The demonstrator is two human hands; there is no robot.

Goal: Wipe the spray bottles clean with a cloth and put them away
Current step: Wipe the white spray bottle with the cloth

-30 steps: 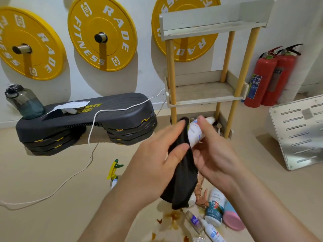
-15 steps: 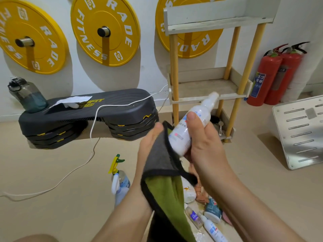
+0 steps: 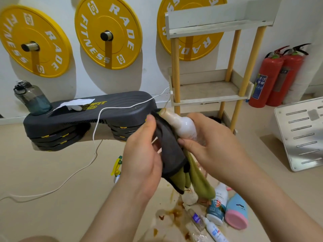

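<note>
My right hand [image 3: 208,145] grips a small white spray bottle [image 3: 183,125], tilted with its cap up and to the left. A grey and green cloth [image 3: 172,154] is held in my left hand [image 3: 145,154], pressed against the bottle's left side and hanging down below both hands. Several more bottles lie on the floor under my hands: a white and teal one [image 3: 216,206], a blue and pink one [image 3: 237,212], a small white one [image 3: 214,230]. A yellow-trigger spray bottle [image 3: 117,167] stands partly hidden behind my left wrist.
A wooden shelf rack [image 3: 209,95] with bare shelves stands against the wall behind my hands. A black step platform [image 3: 87,119] carries a water jug [image 3: 32,98] and a white cable [image 3: 94,137]. Two red fire extinguishers [image 3: 277,75] and a metal panel [image 3: 304,133] are on the right. Brown stains [image 3: 173,213] mark the floor.
The bottle has swung from pointing up-right to pointing up-left and sits lower. My left hand has closed the cloth around the bottle's side.
</note>
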